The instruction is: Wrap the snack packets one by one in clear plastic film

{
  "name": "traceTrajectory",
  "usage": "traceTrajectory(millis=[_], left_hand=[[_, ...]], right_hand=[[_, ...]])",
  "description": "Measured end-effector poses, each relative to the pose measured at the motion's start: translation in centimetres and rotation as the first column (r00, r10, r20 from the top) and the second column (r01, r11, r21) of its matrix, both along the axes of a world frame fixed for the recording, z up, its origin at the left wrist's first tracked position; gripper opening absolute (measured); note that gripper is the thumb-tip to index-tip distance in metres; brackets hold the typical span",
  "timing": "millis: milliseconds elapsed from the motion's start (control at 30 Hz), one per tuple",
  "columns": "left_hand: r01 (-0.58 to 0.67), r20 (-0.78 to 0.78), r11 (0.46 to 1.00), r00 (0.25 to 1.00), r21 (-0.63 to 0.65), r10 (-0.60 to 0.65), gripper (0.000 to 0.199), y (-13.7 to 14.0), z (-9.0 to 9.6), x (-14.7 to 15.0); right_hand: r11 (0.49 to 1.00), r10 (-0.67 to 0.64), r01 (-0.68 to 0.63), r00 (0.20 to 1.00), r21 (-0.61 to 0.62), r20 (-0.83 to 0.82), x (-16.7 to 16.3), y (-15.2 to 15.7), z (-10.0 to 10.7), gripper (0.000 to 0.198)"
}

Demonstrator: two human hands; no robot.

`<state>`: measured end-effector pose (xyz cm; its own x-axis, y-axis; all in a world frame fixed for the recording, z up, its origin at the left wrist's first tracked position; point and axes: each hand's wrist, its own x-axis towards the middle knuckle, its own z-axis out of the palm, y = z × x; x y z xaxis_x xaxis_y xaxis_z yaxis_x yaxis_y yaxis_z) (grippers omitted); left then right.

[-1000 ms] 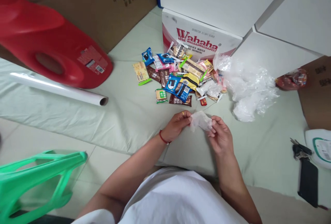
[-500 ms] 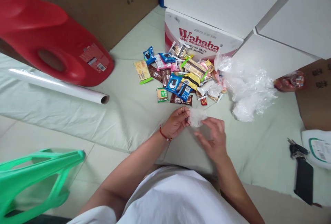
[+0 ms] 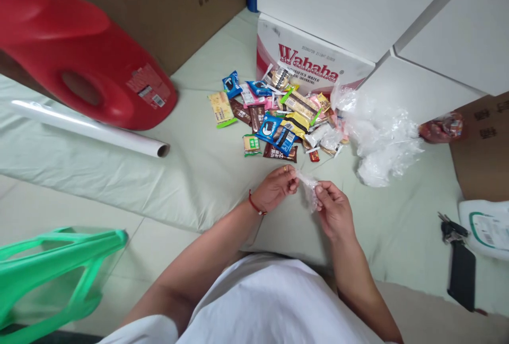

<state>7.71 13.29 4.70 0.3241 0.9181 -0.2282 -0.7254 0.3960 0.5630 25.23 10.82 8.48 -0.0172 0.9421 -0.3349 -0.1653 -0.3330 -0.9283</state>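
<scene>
one piece of crumpled clear plastic film (image 3: pixel 308 190) hangs between two hands, just in front of a heap of snacks. we see the left hand (image 3: pixel 278 187), with one red bracelet (image 3: pixel 256 203) at its wrist, pinching the film's upper end between thumb and fingertips; the right hand (image 3: pixel 336 209) pinches its other side the same way.

beyond the hands, the snack packets (image 3: pixel 296 121) lie piled on a pale green sheet (image 3: pixel 191 185). we count more than ten (they overlap, so an exact number escapes us), in blue, yellow, brown, pink and green wrappers. the pile stands between the hands and one white and red carton (image 3: pixel 314 58) marked "wahaha", hiding part of its lower edge; we cannot see what the carton holds.

to the right of the pile sits a bulky heap of clear plastic (image 3: pixel 382 137), and behind it a small clear bag (image 3: pixel 443 128) with something dark red inside. farther right are one bunch of keys (image 3: pixel 453 230), one flat black object (image 3: pixel 461 275) and one white pack (image 3: pixel 487 230) with a green outline.

on the left we find one big red jug (image 3: pixel 115 73), its contents hidden, one white roll (image 3: pixel 95 129) lying in front of it, and one green stool (image 3: pixel 51 275) on the floor. two brown cardboard boxes (image 3: pixel 191 20) stand at opposite sides.
</scene>
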Motion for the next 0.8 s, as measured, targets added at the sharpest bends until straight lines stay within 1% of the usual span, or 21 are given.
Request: traceTrajectory(millis=[100, 167, 267, 300, 333, 400, 433, 500, 600, 667, 733, 800], left_hand=[[0.005, 0.012, 1.000, 1.000, -0.002, -0.005, 0.040, 0.1, -0.1, 0.0], [-0.044, -0.003, 0.999, 0.999, 0.012, 0.044, 0.040, 0.1, -0.1, 0.1], [-0.131, -0.025, 0.991, 0.991, 0.029, 0.131, 0.040, 0.0, 0.0, 0.2], [-0.123, -0.021, 0.992, 0.992, 0.028, 0.123, 0.043, -0.1, 0.0, 0.2], [-0.082, -0.008, 0.996, 0.997, 0.026, 0.083, 0.049, -0.2, 0.0, 0.3], [0.038, 0.028, 0.998, 0.999, 0.040, -0.039, 0.060, -0.4, 0.1, 0.4], [0.087, 0.035, 0.995, 0.995, 0.054, -0.089, 0.062, -0.5, 0.1, 0.5], [0.132, 0.000, 0.988, 0.991, 0.084, -0.133, 0.060, -0.5, -0.1, 0.7], [0.089, -0.097, 0.991, 0.992, 0.104, -0.079, 0.051, -0.4, -0.4, 0.9], [0.026, -0.111, 0.996, 0.994, 0.081, -0.017, 0.050, -0.2, -0.6, 1.0], [-0.032, -0.100, 0.999, 0.994, 0.038, 0.036, 0.050, -0.1, -0.6, 1.1], [-0.076, -0.101, 0.997, 0.992, 0.007, 0.077, 0.050, -0.1, -0.6, 1.1]], right_hand=[[0.994, -0.036, 0.024, 0.993, -0.110, -0.113, -0.2, 0.3, 0.2, 0.036], [0.987, -0.059, 0.033, 0.985, -0.155, -0.165, -0.2, 0.5, 0.3, 0.036], [0.981, -0.116, 0.071, 0.961, -0.182, -0.251, -0.3, 0.6, 0.5, 0.040], [0.978, -0.133, 0.083, 0.954, -0.189, -0.270, -0.4, 0.7, 0.6, 0.042], [0.977, -0.146, 0.093, 0.950, -0.194, -0.276, -0.5, 0.7, 0.6, 0.043], [0.976, -0.158, 0.114, 0.959, -0.187, -0.235, -0.7, 0.6, 0.4, 0.042], [0.977, -0.162, 0.131, 0.968, -0.166, -0.192, -0.8, 0.6, 0.3, 0.041], [0.980, -0.179, 0.170, 0.979, -0.100, -0.095, -0.9, 0.5, -0.1, 0.039], [0.980, -0.199, 0.199, 0.980, -0.010, -0.002, -0.7, 0.4, -0.5, 0.038], [0.980, -0.198, 0.197, 0.980, 0.024, 0.018, -0.4, 0.4, -0.6, 0.038], [0.982, -0.188, 0.188, 0.982, 0.021, 0.018, -0.1, 0.4, -0.5, 0.039], [0.984, -0.176, 0.176, 0.984, -0.013, 0.011, 0.2, 0.2, -0.4, 0.041]])
